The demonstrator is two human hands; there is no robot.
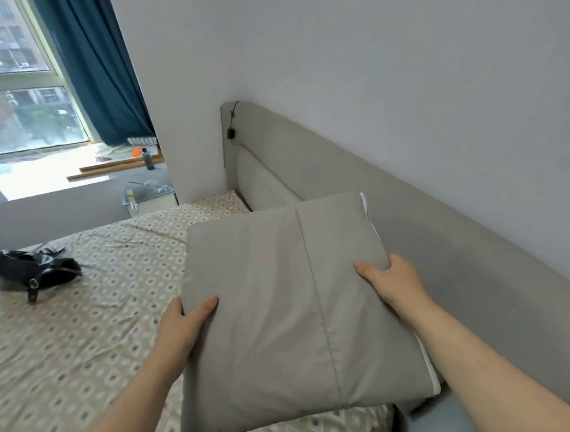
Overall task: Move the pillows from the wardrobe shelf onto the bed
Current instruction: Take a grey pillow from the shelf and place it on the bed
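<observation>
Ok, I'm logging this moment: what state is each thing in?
Grey square fabric pillow: held up, white inner showing at right edge.
Left hand: grips the pillow's left edge.
Right hand: grips its right edge.
Beige patterned bed sheet: spread, wrinkled.
Black leather bag: slumped on the sheet.
Dark blue curtain: drawn aside.

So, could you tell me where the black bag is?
The black bag lies on the bed at the far left of the head view, left of the held pillow.
</observation>
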